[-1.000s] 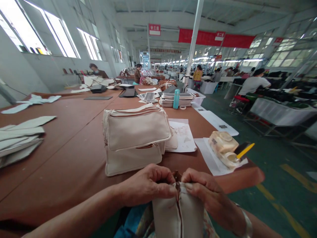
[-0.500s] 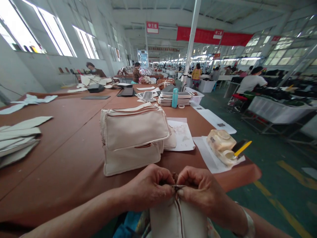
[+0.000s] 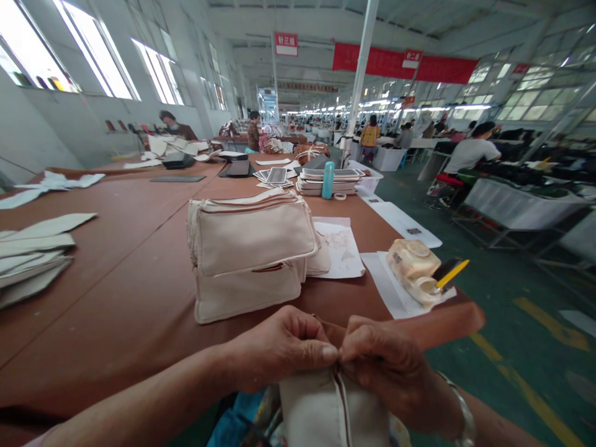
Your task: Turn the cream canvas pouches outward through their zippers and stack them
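A cream leather piece [image 3: 311, 406] with a brown-lined slit or zip down its middle lies low in front of me. My left hand [image 3: 288, 351] pinches its top end between thumb and fingers. Right beside it, my right hand [image 3: 386, 357] is closed on the same end, thumb tucked in, the fingertips of both hands nearly touching. What exactly lies between the fingertips is too small to make out. Beyond my hands, a stack of cream leather pouches [image 3: 254, 239] stands on the brown-covered table [image 3: 121, 273].
At the right table corner, a stained plastic container [image 3: 412, 264] and a yellow-handled tool [image 3: 452, 274] rest on paper. Further back are a turquoise bottle [image 3: 328, 180] and stacked panels [image 3: 307, 185]. Cream pieces [image 3: 37, 248] lie at the left. Several people work in the background.
My right hand has turned inward, its fingers curling over the end of the cream piece. The left thumb has shifted slightly right. The view has tilted a little.
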`<state>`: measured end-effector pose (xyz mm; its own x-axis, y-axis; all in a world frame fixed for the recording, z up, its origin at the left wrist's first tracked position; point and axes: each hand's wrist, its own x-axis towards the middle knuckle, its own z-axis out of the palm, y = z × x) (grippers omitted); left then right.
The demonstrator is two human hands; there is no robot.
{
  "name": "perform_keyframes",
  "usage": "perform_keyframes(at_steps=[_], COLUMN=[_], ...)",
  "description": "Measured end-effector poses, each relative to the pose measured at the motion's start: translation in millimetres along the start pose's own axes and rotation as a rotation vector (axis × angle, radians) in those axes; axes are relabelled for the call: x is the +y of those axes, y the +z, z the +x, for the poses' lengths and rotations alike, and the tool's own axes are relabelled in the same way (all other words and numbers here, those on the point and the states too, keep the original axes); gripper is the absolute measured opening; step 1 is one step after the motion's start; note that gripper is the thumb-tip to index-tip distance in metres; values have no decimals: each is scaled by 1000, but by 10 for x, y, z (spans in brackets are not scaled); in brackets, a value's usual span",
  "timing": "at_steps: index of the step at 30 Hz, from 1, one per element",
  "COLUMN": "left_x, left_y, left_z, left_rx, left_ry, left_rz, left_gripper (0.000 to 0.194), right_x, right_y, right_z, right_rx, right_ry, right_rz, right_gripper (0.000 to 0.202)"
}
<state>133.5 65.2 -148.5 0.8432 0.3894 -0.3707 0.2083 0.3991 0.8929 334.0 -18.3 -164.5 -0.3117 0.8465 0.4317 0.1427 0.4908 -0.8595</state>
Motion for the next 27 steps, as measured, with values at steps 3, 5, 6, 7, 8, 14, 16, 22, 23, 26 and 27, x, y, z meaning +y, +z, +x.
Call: perform_keyframes(at_steps=[3,5,6,7,8,14,16,22,23,26,27], left_x=[5,28,45,64,85,175,165,34,28,83,122], left_y=[-2,10,17,23,29,64,90,176,177,142,120], left_z=[-14,-36,-50,-63,-74,-95,-92,-57,-55,-90,-115], left_rx=[-5,-7,-13,-21,-31,-70,-77,-92,-99,-154,-183], left_ry=[39,54,62,67,76,191,223,269,274,263,247], left_rz=[139,189,200,205,209,285,274,86,76,94,121], left_gripper=[42,41,41,41,41,36,35,40,39,39,41], right_x=[-16,-34,-43,-52,-61,-147,-156,-107,-118,-191,-214], right_y=[-11,-37,-59,-86,-116,-241,-218,-139,-151,-210,-227], right_z=[-63,-106,-117,-115,-101,91,97,14,17,50,56], right_rx=[-28,-28,-20,-7,-1,-266,-284,-205,-221,-310,-336], right_ry=[-32,74,179,292,391,467,405,269,283,331,332], right_rz=[-14,42,102,172,226,117,64,141,167,183,174], right_gripper=[9,5,9,14,20,43,42,41,41,43,44])
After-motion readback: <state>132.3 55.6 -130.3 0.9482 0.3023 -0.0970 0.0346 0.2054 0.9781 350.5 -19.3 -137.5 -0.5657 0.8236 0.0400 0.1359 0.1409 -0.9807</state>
